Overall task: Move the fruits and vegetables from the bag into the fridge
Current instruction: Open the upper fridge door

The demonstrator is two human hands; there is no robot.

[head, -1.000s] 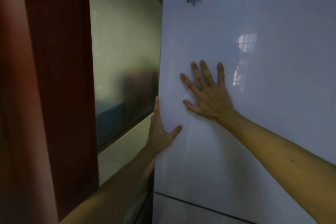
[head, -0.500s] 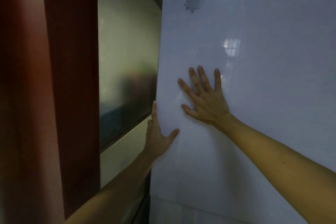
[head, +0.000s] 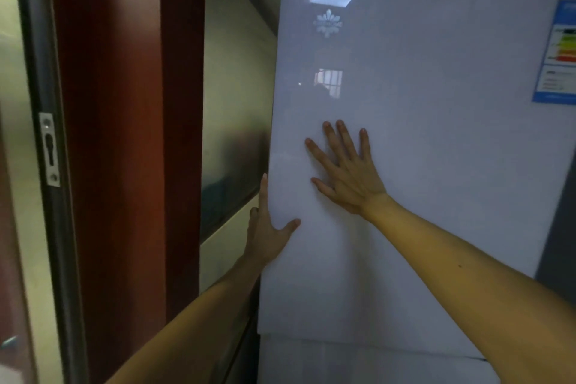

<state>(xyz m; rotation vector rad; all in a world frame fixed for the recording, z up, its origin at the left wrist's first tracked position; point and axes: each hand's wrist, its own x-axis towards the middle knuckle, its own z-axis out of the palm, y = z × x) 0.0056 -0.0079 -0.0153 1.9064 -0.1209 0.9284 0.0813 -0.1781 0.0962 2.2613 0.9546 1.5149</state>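
The glossy white upper door of the fridge [head: 436, 150] fills the right half of the head view. My right hand [head: 346, 174] lies flat against the door with its fingers spread. My left hand [head: 268, 227] grips the door's left edge: the thumb rests on the front face and the fingers wrap behind the edge. The seam to a lower fridge door [head: 358, 362] shows beneath. No bag, fruit or vegetable is in view.
A dark red wooden door frame [head: 124, 150] stands close on the left, with a metal latch plate [head: 50, 150] beside it. A frosted glass panel [head: 233, 103] sits between frame and fridge. An energy label [head: 558, 53] is stuck at the door's upper right.
The view has pulled back and tilted, so the door's top edge, the label and the latch plate now show. Both hands stay on the door in the same grip.
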